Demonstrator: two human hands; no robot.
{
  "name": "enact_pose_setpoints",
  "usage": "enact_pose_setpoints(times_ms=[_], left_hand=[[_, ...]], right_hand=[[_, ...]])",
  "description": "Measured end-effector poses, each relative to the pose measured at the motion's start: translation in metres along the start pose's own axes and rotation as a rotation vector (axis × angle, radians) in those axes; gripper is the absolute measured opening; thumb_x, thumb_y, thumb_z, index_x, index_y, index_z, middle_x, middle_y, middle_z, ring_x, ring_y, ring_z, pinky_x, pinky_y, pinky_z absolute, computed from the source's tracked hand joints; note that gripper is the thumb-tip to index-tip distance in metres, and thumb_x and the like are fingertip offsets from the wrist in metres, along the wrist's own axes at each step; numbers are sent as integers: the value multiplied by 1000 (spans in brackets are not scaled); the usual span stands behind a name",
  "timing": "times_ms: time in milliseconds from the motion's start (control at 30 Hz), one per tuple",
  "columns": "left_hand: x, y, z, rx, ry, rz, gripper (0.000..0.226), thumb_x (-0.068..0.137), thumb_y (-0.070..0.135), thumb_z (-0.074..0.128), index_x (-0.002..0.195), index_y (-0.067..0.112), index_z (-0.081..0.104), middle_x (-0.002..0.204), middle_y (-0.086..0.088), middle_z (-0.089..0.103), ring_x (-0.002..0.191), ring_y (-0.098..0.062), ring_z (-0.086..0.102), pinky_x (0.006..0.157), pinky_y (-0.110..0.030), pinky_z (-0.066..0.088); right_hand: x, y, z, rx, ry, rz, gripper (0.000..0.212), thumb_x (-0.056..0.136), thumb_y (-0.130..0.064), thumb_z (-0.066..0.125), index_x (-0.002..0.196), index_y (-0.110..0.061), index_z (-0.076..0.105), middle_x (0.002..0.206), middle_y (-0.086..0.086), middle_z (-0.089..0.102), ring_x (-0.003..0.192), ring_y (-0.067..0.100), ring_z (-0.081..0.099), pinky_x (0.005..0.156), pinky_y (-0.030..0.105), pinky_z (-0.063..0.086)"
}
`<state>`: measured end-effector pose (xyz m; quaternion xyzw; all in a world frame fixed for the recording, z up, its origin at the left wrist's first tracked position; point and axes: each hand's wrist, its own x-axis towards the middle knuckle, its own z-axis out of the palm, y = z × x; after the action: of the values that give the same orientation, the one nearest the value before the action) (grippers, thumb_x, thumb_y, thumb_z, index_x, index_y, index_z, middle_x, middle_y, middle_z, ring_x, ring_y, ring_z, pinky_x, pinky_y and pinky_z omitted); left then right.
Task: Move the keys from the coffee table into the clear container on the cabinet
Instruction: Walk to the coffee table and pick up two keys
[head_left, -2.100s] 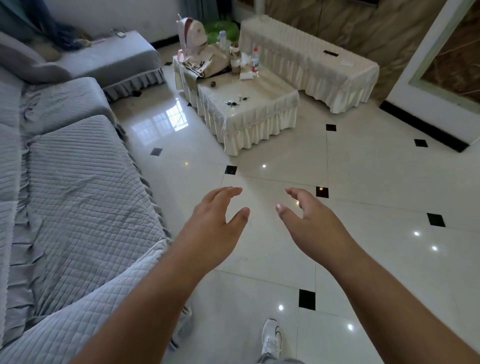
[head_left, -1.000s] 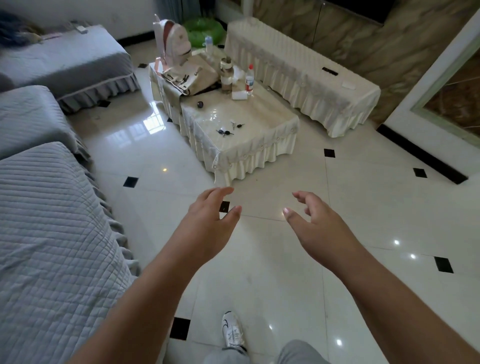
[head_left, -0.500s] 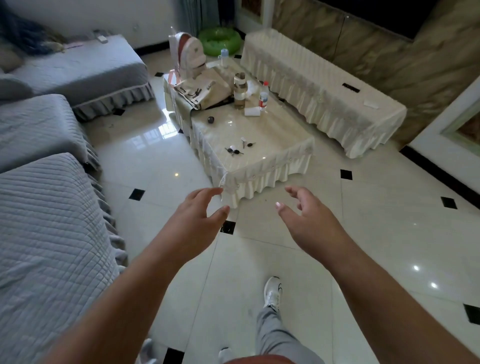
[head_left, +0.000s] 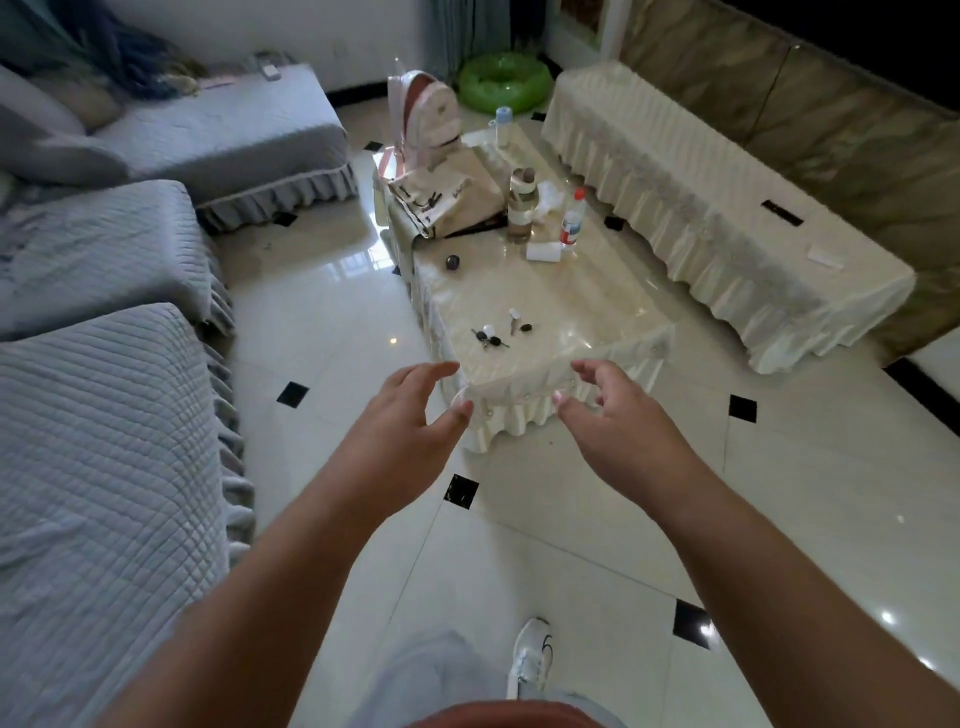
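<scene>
Two bunches of keys lie on the cream-covered coffee table (head_left: 597, 312): one bunch (head_left: 488, 339) with dark heads and a white tag near the left edge, another bunch (head_left: 519, 325) just right of it. My left hand (head_left: 410, 431) and my right hand (head_left: 618, 431) are held out in front of me, fingers apart and empty, over the floor just short of the table's near corner. The long cabinet (head_left: 727, 223) with a cream cover runs along the right wall. No clear container shows on it.
On the table's far half stand a tan bag (head_left: 447, 197), a backpack (head_left: 428, 117), a glass jar (head_left: 521, 205), a plastic bottle (head_left: 571, 218) and a small dark ball (head_left: 453, 262). Grey sofas (head_left: 104, 415) line the left. Glossy tiled floor lies between.
I have walked closer to the coffee table; it and the keys now sit nearer and larger in view. Both hands stay open and outstretched.
</scene>
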<state>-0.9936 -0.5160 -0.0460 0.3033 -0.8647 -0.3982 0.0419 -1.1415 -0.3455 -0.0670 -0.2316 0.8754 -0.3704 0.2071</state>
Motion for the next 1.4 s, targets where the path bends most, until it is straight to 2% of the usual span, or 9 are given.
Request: enact_pose_setpoints(times_ms=[200,367,567,800,900,1000,1167,1400], left_hand=[[51,0,4,-24,14,-31,48,89,56,49,135,46,42,134,22,40,90,19,43,85,-24,37],[111,-8,7,-39,-23,-36,46,89,56,50,133,48,43,129,22,40,88,27,41,78,-19,35],[217,-15,-13,-76,-41,-16,46,88,58,50,132,49,43,135,15,44,83,19,44,80,-24,38],[337,-3,-30,-99,-107,66,48,89,56,51,135,43,44,139,13,42,86,18,43,81,-23,39],[358,-4,-32,-104,-120,79,48,89,57,50,135,43,44,137,13,43,86,16,44,85,-24,38],[375,-6,-35,-108,-133,75,48,89,56,50,134,43,45,138,12,44,92,9,46,90,-28,40],[403,-16,-39,-112,-138,37,47,90,53,51,135,41,44,139,13,43,90,14,44,86,-26,39],[430,-15,-41,-86,-69,-18,48,90,53,50,136,41,44,140,12,42,100,3,47,87,-26,39]], right_hand=[[52,3,-8,-9,-56,17,54,92,-51,52,142,-35,40,148,-8,45,131,14,46,94,30,36],[109,-1,-12,-10,-42,49,54,92,-51,53,142,-36,40,147,-8,46,111,7,46,91,31,38],[196,-26,-22,-96,23,88,53,94,-51,50,143,-36,37,151,-5,41,130,16,46,91,31,36],[287,-56,-29,-111,115,114,52,94,-48,53,142,-32,41,148,-5,45,130,16,47,98,33,39],[304,-59,-25,-116,104,152,52,94,-47,53,142,-30,42,147,-4,46,131,17,46,105,40,40],[322,-63,-20,-108,81,174,53,95,-47,52,143,-31,40,149,-4,44,132,17,45,105,40,39],[359,-68,-14,-135,44,157,53,95,-46,52,144,-30,40,149,-2,44,131,18,46,98,33,38],[413,-66,-14,-159,-42,88,53,94,-49,51,144,-32,39,149,-3,44,130,18,46,90,30,35]])
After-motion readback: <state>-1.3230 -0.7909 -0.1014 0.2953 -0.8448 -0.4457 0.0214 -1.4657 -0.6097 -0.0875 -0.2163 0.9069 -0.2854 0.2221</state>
